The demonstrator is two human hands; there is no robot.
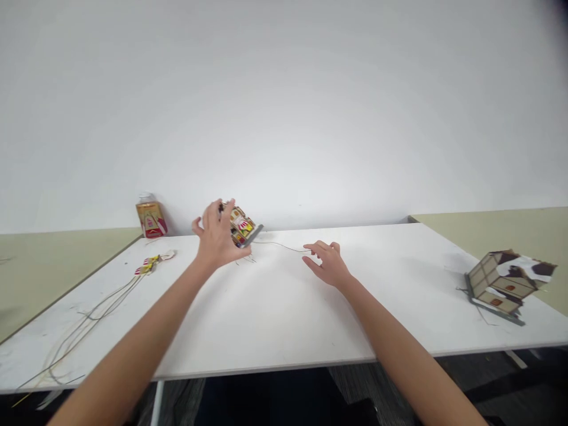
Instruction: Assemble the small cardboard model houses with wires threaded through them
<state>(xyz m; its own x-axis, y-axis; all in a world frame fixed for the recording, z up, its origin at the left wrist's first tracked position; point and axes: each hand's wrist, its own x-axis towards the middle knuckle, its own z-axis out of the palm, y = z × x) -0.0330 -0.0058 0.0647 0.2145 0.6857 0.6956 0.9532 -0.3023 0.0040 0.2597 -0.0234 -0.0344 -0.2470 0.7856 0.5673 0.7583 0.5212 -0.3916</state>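
Note:
My left hand (217,236) is wrapped round a small model house (241,226) with a grey base, held tilted above the back of the white table. Its fingers cover the house's left part. A thin wire (281,244) runs from near the base toward the right. At the wire's right end, my right hand (327,261) has its index finger and thumb close to it, with the thumb a little below. The wire's tip reaches the index finger.
The white table (275,331) meets the wall. A bottle (151,218) stands back left. Small red, white and yellow pieces (147,264) with long wires (95,319) lie at left. Another model house (508,281) with a brown and white roof rests tilted at right.

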